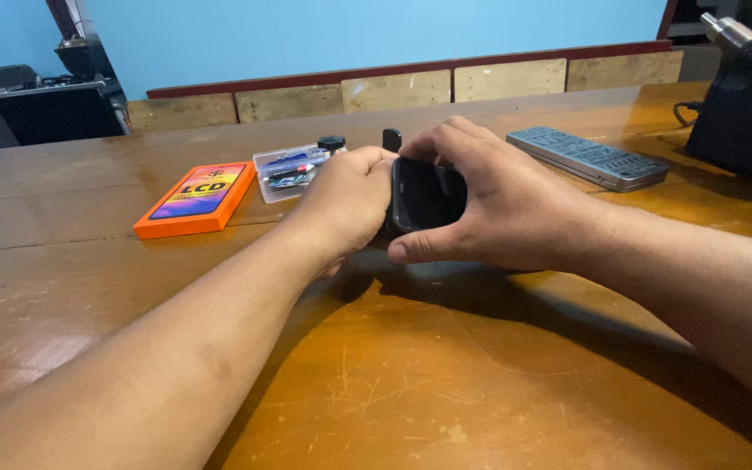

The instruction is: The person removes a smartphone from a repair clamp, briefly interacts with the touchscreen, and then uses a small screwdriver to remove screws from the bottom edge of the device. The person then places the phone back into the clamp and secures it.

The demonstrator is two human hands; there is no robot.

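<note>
Both hands meet over the middle of the wooden table, closed from either side on a dark phone-like device held on edge just above the tabletop; the left hand is curled into a near-fist against the device's left side, fingers wrapped round it; the right hand cups it from the right, thumb stretched along the lower edge and fingers arched over the top; a small dark tab sticks up just behind the knuckles, and whether it belongs to the device cannot be told

To the left, well apart from the hands, lies a flat rectangular orange box, its face a panel of purple, pink and yellow bands with dark lettering; just beside it on the right sits a clear plastic case holding small blue, red and white pieces, with a little black round cap at its far corner

To the right, past the right wrist, a long grey ribbed case lies at an angle; beyond it at the table's right edge stands a bulky black machine with a metal nozzle on top; a black box-shaped unit sits at the far left against the blue wall
</note>
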